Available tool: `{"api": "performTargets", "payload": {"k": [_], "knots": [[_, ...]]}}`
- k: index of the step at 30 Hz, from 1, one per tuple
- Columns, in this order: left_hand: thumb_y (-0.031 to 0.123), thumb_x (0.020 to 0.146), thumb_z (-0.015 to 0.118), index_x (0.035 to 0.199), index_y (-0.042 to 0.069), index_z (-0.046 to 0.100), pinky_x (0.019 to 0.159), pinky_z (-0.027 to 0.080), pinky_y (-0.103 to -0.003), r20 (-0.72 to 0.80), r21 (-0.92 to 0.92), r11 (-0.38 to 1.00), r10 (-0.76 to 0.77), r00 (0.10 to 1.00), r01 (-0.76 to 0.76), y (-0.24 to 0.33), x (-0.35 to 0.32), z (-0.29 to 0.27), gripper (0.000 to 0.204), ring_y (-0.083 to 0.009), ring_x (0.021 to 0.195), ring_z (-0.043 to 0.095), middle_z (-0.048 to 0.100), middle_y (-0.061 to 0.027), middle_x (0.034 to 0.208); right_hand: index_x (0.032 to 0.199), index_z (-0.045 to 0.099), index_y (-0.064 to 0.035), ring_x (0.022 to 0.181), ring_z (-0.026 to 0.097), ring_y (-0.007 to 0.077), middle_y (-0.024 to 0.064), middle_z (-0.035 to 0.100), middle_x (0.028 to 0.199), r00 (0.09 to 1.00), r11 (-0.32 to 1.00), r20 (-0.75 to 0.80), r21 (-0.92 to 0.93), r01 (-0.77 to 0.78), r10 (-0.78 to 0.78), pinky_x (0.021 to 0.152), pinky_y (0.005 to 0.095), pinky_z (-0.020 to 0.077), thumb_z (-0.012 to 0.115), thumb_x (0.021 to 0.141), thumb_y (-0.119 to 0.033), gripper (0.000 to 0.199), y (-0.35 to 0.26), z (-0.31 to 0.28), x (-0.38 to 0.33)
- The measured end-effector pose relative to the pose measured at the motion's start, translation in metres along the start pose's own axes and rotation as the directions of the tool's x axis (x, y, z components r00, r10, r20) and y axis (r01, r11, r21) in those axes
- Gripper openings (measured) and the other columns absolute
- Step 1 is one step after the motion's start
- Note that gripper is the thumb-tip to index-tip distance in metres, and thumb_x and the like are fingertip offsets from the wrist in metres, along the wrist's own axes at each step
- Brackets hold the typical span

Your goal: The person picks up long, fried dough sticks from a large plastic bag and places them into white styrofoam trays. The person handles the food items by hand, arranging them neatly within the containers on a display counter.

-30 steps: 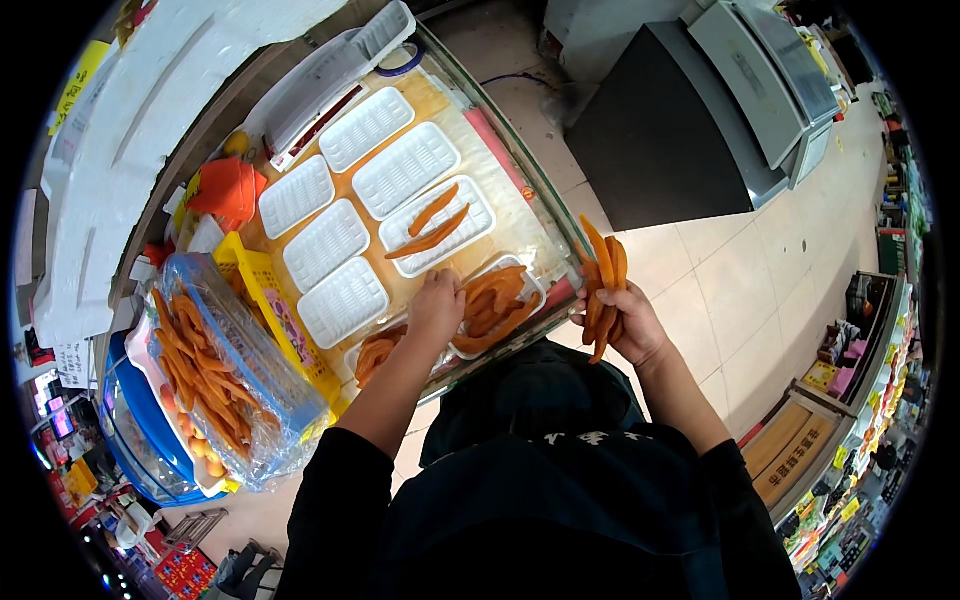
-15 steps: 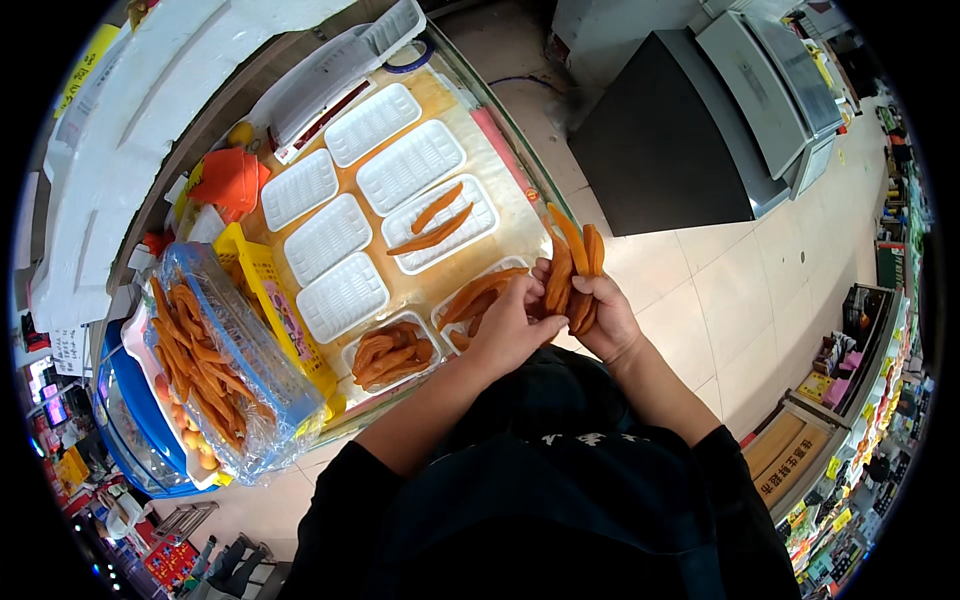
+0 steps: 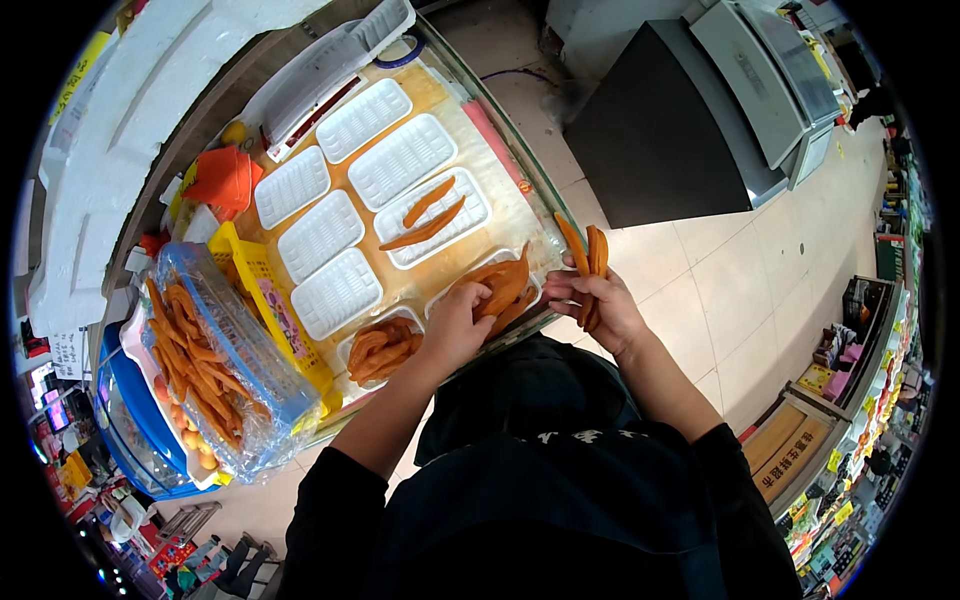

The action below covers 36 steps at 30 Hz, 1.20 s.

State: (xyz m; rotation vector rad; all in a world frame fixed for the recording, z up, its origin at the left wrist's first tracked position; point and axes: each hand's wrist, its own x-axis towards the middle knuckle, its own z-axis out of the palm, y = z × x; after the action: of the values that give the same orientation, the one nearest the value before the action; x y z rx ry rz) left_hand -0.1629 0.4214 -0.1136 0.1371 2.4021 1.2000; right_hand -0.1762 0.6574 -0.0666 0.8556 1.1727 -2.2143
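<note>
My left hand (image 3: 458, 325) is closed on orange-brown dried sweet potato strips (image 3: 508, 280), laying them in the white tray at the table's near edge. My right hand (image 3: 603, 308) grips a few upright strips (image 3: 598, 252) just beyond the table's right edge, its fingers partly curled round them. Left of my left hand, another tray holds a heap of strips (image 3: 380, 350). Farther back, two strips (image 3: 428, 230) lie apart in a white tray (image 3: 473, 208). Several bare white trays (image 3: 338, 292) are set out on the left and far side.
At left, a plastic-lined container (image 3: 195, 370) of strips leans beside a yellow basket (image 3: 270, 305). Red-orange containers (image 3: 222, 178) and a tape roll (image 3: 400, 50) lie toward the table's far side. A dark grey cabinet (image 3: 655, 130) stands beyond the right edge.
My left hand has moved left, away from my right hand, taking strips to the near tray. The bundle in my right hand is thinner. The view has shifted slightly.
</note>
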Motion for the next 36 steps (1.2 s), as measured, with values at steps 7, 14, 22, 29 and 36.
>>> {"api": "performTargets", "payload": {"k": [7,14,22,29,36], "knots": [[0.020,0.079,0.066,0.103,0.009,0.060,0.080,0.046,-0.042,-0.076,0.281,0.958,0.073,0.994,-0.049,-0.012,-0.012,0.003,0.027,-0.0336,0.097,0.057,0.060,-0.0132,0.098,0.117,0.048,-0.0001,0.084,0.066,0.0217,0.0157,0.063,0.099,1.000,1.000,-0.008,0.011,-0.008,0.008,0.076,0.0351,0.0562,0.049,0.085,-0.004,0.032,-0.003,-0.006,-0.007],[0.018,0.076,0.068,0.096,0.011,0.060,0.083,0.044,-0.042,-0.183,0.413,0.911,0.101,0.978,-0.017,-0.015,-0.015,0.001,0.023,-0.0310,0.093,0.054,0.058,-0.0114,0.100,0.117,0.049,-0.0013,0.083,0.066,0.0210,0.0143,0.063,0.098,1.000,1.000,0.012,0.009,-0.022,0.022,0.075,0.0349,0.0559,0.050,0.085,-0.005,0.033,0.002,-0.007,-0.007],[0.016,0.072,0.071,0.117,0.008,0.054,0.086,0.044,-0.041,-0.187,0.430,0.898,0.191,0.964,-0.094,-0.006,-0.024,-0.009,0.049,-0.0328,0.104,0.052,0.053,-0.0111,0.112,0.116,0.049,-0.0012,0.080,0.065,0.0197,0.0132,0.064,0.097,1.000,0.998,0.020,-0.066,-0.008,0.009,0.074,0.0346,0.0556,0.051,0.085,-0.006,0.032,0.002,-0.006,-0.006],[0.002,0.077,0.059,0.119,0.004,0.054,0.085,0.047,-0.040,-0.017,0.288,0.950,0.133,0.991,-0.123,-0.026,-0.009,-0.007,0.043,-0.0341,0.103,0.055,0.051,-0.0155,0.116,0.116,0.049,-0.0008,0.078,0.066,0.0186,0.0121,0.064,0.096,0.998,0.995,0.036,-0.093,-0.042,0.045,0.069,0.0298,0.0560,0.055,0.084,-0.003,0.033,0.003,0.004,0.009],[0.002,0.079,0.058,0.121,0.007,0.052,0.081,0.050,-0.040,-0.033,0.235,0.967,0.112,0.993,-0.101,-0.027,-0.015,-0.006,0.042,-0.0323,0.100,0.058,0.053,-0.0155,0.117,0.114,0.049,-0.0004,0.080,0.066,0.0199,0.0136,0.063,0.102,0.986,0.986,0.070,-0.079,-0.145,0.151,0.068,0.0301,0.0561,0.056,0.086,-0.004,0.029,0.028,0.015,0.047]]}}
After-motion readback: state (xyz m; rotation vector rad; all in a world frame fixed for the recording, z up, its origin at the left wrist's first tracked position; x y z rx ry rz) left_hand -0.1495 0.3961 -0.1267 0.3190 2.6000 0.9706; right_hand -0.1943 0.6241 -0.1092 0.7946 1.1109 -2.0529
